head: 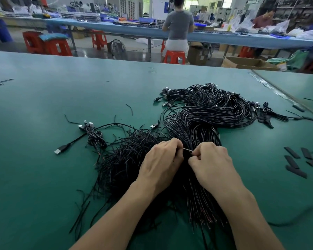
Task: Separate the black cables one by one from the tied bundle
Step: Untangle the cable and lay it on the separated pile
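On the green table mat (43, 168), at far left, a small coiled black cable with silver USB plugs (96, 138) lies apart from the main mass, with one plug extended toward the near left. Just right of it is a loose heap of short black cable offcuts (123, 159), touching the left hand (161, 163). This hand is knuckles-up, fingers curled, pinching one end of a thin pale wire strand (187, 150). The right hand (211, 165), likewise curled, pinches the other end. Both hands rest on the waist of the large tied bundle of black cables (206, 114), at table centre. The bundle's long axis runs from near to far. Its stripped ends point toward the wearer between the forearms. Its far part curves right, then back left, and ends in plugs. The hands and forearms hide the tied section. Flat black strips (293, 159) lie at right, well apart. Beyond the table, a seated person in a grey shirt (178, 22) faces a long bench.
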